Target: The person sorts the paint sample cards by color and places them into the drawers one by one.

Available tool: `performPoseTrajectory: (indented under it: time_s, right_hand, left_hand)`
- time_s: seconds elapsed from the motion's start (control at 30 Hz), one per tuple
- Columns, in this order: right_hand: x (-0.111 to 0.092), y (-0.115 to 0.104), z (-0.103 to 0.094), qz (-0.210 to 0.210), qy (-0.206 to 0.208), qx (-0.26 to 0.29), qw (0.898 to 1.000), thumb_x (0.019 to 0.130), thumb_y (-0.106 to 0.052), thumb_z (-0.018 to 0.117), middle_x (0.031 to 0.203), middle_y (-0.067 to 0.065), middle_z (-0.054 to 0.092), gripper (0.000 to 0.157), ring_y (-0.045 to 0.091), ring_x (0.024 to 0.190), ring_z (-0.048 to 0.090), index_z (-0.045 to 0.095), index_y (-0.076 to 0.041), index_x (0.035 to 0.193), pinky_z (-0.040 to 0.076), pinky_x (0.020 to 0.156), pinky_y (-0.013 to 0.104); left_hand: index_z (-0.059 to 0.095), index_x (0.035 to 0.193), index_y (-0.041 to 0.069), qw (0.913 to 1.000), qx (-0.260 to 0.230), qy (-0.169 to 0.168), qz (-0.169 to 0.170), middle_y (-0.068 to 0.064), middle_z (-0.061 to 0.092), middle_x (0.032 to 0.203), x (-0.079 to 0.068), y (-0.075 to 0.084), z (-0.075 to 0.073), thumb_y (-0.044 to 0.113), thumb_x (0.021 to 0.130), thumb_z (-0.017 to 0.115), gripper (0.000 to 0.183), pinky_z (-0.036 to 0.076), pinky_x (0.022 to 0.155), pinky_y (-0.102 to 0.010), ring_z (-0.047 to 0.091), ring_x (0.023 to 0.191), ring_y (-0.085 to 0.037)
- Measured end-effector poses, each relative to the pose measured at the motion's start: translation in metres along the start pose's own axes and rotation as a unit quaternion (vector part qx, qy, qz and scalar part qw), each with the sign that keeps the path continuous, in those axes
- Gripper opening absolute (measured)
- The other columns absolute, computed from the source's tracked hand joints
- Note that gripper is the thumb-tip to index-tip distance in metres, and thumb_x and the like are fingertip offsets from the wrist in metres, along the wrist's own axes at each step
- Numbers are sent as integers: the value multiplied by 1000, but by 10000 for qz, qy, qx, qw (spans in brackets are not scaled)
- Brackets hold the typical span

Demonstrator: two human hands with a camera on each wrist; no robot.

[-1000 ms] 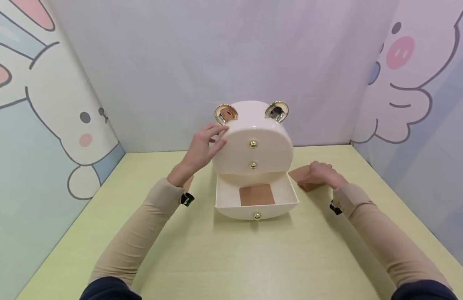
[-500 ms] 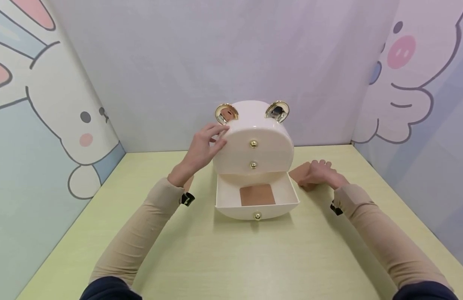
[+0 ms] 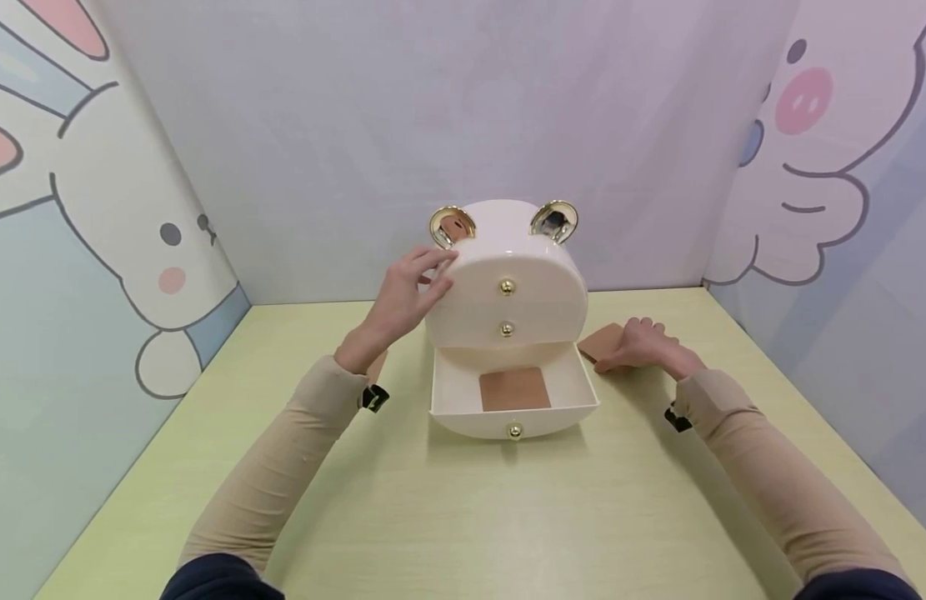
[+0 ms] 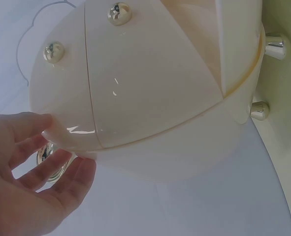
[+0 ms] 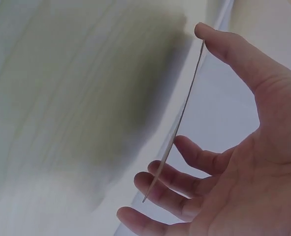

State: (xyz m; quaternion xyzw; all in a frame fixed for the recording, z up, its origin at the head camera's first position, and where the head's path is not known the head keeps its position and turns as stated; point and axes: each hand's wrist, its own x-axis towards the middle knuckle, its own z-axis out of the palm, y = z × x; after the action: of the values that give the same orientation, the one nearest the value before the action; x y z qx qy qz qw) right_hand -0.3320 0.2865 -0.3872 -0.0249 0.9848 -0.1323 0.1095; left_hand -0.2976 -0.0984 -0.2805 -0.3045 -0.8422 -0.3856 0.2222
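A cream drawer box with gold ears and round gold knobs stands mid-table in the head view. Its bottom drawer is pulled out, with a flat brown square inside. My left hand rests its fingertips on the box's upper left corner, beside the ear; the fingers are spread. To the right of the box, my right hand holds a thin brown sheet. In the right wrist view that sheet appears edge-on, between thumb and fingertips; its faces are mostly hidden.
Part of another brown piece shows behind the left wrist. The table is pale green wood. A plain curtain wall stands behind, with cartoon-printed panels at left and right.
My right hand has shifted slightly to the right, and the brown sheet in it now lies flatter, with less of it showing under the hand. The left hand and the drawer box have stayed put.
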Motion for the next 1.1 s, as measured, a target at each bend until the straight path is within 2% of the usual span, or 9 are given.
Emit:
performPoseTrajectory:
  time_s: [0.3, 0.53, 0.8, 0.97, 1.1]
  right_hand:
    - [-26, -3, -19, -384, 306, 110, 9987, 71, -55, 76, 103, 23, 49, 79, 37, 93, 47, 49, 7, 111, 42, 64, 40]
    - [-52, -7, -37, -703, 562, 27, 9959, 67, -56, 80, 102, 21, 52, 82, 33, 88, 53, 51, 7, 111, 44, 61, 37]
    - [-80, -17, -52, -1122, 739, -22, 9909, 65, -56, 82, 104, 22, 58, 87, 28, 87, 56, 52, 9, 115, 49, 65, 36]
    - [-96, -26, -59, -1353, 761, 87, 9878, 63, -54, 84, 103, 19, 59, 85, 24, 86, 57, 53, 7, 114, 48, 67, 32]
    - [-109, -36, -62, -1694, 780, 182, 9823, 62, -49, 86, 104, 18, 60, 81, 23, 87, 56, 55, 7, 113, 48, 70, 31]
  left_hand:
    - [64, 124, 4, 10000, -19, -1, 0, -15, 63, 119, 0, 0, -1, 6, 91, 64, 33, 57, 83, -39, 61, 105, -28]
    - [64, 124, 4, 10000, -3, 10, 31, -16, 62, 120, -1, -1, 0, 6, 91, 64, 33, 58, 83, -39, 61, 104, -28]
    - [63, 125, 5, 10000, 21, 10, 44, -15, 62, 121, -1, -1, 0, 7, 91, 64, 34, 58, 82, -38, 61, 105, -27]
    - [64, 124, 4, 10000, 3, 29, 55, -16, 62, 120, -1, -1, 0, 7, 91, 64, 34, 58, 82, -39, 61, 105, -28]
    - [63, 124, 5, 10000, 29, 13, 53, -15, 62, 120, -1, -2, 0, 6, 91, 64, 34, 57, 82, -39, 61, 105, -27]
